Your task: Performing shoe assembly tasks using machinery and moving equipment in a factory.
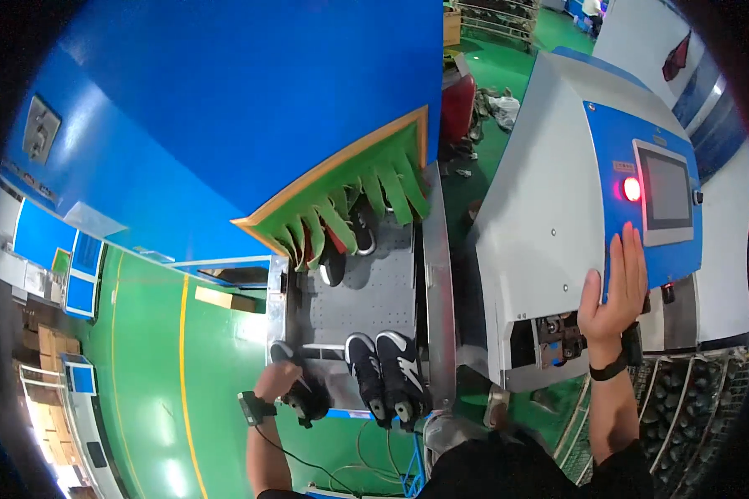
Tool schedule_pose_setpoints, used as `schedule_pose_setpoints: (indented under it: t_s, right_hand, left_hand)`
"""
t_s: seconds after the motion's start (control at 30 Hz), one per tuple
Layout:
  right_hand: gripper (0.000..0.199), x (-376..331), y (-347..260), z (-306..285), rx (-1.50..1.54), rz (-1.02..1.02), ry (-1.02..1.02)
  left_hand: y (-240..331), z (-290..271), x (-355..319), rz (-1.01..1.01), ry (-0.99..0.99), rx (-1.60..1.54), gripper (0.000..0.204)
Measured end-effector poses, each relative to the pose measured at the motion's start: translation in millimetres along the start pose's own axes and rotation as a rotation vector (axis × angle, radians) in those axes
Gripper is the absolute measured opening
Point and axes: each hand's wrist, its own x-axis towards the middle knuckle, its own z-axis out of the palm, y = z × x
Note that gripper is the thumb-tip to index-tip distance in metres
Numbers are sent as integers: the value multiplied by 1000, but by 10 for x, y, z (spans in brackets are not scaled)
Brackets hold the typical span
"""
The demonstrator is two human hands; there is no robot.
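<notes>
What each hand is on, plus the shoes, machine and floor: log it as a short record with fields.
Left hand: over a black sneaker at the bed's near left; grip unclear
Right hand: laid against the control panel, below the touchscreen
Near pair: two black-and-white sneakers, side by side
Bed: grey, perforated plate
Curtain: green strips, with sneakers partly behind
Indicator: red light, lit
Floor: green, yellow line
</notes>
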Motion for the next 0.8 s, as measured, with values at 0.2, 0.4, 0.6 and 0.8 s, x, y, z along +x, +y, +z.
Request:
schedule_pose_setpoints:
  t_s: [0.2, 0.4, 0.6, 0.8]
  right_hand:
    - [53, -100, 46, 71, -82, -44, -47]
    - [55, -151, 59, 26, -46, -67, -36]
    - [50, -122, 27, -25, -43, -30, -1]
    - [48, -168, -88, -75, 95, 57, 33]
  left_hand:
    - [632, 30, 2106, -395, 367, -1065, 56]
    - [896, 624, 2984, -537, 699, -1081, 44]
    - [1676, -10, 2040, -499, 724, -1119, 44]
    - [2515, -518, 234, -387, 764, -1212, 36]
